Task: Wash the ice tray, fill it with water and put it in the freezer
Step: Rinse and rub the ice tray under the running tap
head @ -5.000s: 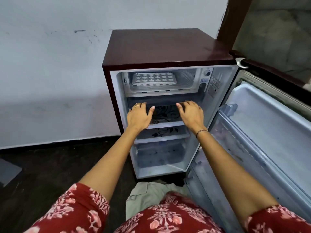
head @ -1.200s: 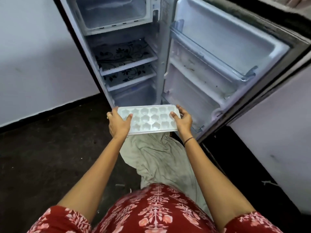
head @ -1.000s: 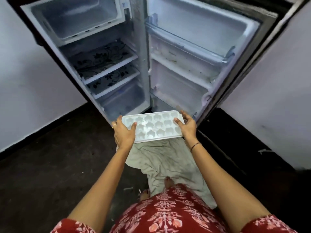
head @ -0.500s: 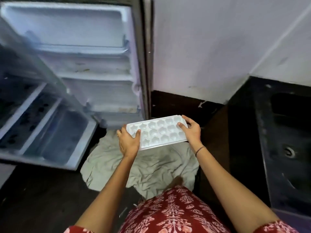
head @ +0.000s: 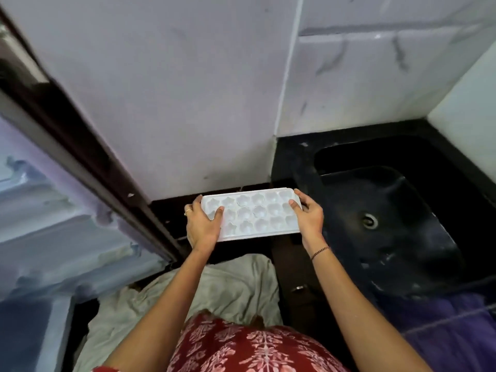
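While you are holding ice tray (head: pixel 255 214) roughly level between both hands, cavities are facing up. Left hand (head: pixel 202 228) is gripping left short end, thumb lying across top, fingers curling underneath. Right hand (head: pixel 310 220) is gripping right short end likewise. Black sink (head: pixel 402 194) is lying just right of right hand. Open fridge door (head: pixel 53 210) is standing left of left hand. Pale cloth (head: pixel 230 285) is lying below wrists.

Tray (head: pixel 255 214): centre
Sink (head: pixel 375 189): 3 o'clock of tray, in worktop (head: pixel 290 154)
Door (head: pixel 67 224): 9 o'clock
Cloth (head: pixel 236 285): 6 o'clock
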Demonstrator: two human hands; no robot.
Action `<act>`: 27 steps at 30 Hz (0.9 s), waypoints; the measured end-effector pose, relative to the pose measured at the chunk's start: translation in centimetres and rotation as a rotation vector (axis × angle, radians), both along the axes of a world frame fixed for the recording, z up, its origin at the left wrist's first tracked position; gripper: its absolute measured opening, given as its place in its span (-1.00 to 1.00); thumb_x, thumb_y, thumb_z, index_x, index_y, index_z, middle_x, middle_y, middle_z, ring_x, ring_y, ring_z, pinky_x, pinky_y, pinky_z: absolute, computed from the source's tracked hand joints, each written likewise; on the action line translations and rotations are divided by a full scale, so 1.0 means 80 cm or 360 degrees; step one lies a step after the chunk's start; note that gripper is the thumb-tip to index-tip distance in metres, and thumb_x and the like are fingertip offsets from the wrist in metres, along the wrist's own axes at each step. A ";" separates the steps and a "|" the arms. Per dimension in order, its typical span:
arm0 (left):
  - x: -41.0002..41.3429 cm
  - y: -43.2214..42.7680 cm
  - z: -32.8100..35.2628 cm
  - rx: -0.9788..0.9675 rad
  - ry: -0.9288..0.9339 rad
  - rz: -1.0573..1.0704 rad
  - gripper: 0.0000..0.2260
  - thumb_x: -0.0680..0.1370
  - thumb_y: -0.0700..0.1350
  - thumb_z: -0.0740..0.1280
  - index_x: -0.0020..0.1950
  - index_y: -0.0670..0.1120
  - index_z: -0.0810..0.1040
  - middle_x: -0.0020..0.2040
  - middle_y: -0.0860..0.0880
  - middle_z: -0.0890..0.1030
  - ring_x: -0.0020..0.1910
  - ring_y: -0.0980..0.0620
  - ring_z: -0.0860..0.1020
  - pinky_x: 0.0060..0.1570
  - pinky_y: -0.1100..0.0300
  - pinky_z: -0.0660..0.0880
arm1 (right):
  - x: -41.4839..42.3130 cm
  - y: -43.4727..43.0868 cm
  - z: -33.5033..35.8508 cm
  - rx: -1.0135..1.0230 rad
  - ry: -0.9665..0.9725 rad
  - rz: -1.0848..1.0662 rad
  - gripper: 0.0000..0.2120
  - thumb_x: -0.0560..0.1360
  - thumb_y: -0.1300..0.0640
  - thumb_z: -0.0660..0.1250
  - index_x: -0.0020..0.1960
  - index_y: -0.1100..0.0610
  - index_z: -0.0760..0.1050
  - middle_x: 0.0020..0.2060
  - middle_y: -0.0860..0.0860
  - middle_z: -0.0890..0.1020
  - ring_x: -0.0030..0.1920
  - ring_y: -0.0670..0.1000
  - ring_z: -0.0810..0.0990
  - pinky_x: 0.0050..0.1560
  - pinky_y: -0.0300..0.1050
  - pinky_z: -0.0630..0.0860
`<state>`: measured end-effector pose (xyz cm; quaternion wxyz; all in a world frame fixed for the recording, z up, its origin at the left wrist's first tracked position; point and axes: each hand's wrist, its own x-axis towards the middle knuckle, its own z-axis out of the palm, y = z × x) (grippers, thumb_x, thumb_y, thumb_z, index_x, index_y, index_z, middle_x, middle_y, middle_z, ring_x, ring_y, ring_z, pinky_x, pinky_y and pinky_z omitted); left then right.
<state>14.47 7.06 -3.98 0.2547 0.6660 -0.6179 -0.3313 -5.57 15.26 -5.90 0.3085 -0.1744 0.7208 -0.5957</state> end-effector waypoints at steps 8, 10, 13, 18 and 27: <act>-0.142 -0.041 0.014 -0.0247 -0.0272 -0.0457 -0.47 0.50 0.08 0.35 0.38 -0.14 0.35 0.26 -0.21 0.45 0.27 -0.18 0.39 0.15 -0.01 0.41 | -0.100 0.026 0.015 -0.0096 0.0030 -0.0483 -0.66 0.49 0.25 0.37 0.26 0.15 0.52 0.13 -0.04 0.61 0.09 -0.11 0.58 0.18 -0.26 0.48; -0.178 -0.050 0.015 -0.0310 -0.0313 -0.0588 -0.47 0.50 0.08 0.34 0.38 -0.16 0.36 0.25 -0.21 0.46 0.25 -0.17 0.38 0.15 0.00 0.40 | -0.120 0.033 0.016 -0.0111 0.0017 -0.0605 -0.65 0.48 0.25 0.39 0.26 0.15 0.51 0.12 -0.07 0.60 0.12 -0.12 0.57 0.13 -0.34 0.48; -0.229 -0.064 0.014 -0.0385 -0.0376 -0.0769 -0.47 0.51 0.10 0.32 0.38 -0.16 0.36 0.25 -0.20 0.48 0.23 -0.16 0.38 0.16 0.02 0.39 | -0.148 0.040 0.013 -0.0088 -0.0006 -0.0782 -0.64 0.45 0.24 0.42 0.24 0.14 0.53 0.12 -0.07 0.59 0.10 -0.14 0.57 0.04 -0.41 0.49; -0.316 -0.084 0.012 -0.0451 -0.0367 -0.1126 -0.42 0.51 0.12 0.31 0.44 -0.13 0.31 0.28 -0.19 0.44 0.25 -0.15 0.35 0.18 -0.01 0.39 | -0.193 0.050 0.002 -0.0045 0.0003 -0.1132 -0.64 0.43 0.25 0.44 0.22 0.16 0.55 0.12 -0.10 0.59 0.16 -0.05 0.58 0.26 -0.07 0.50; -0.456 -0.095 0.019 -0.0568 -0.0298 -0.1734 -0.45 0.51 0.11 0.30 0.42 -0.12 0.33 0.27 -0.16 0.42 0.22 -0.12 0.33 0.07 0.02 0.43 | -0.244 0.074 -0.004 -0.0038 -0.0226 -0.1765 -0.58 0.41 0.19 0.48 0.24 0.22 0.53 0.05 0.09 0.65 0.00 0.02 0.63 0.00 -0.16 0.55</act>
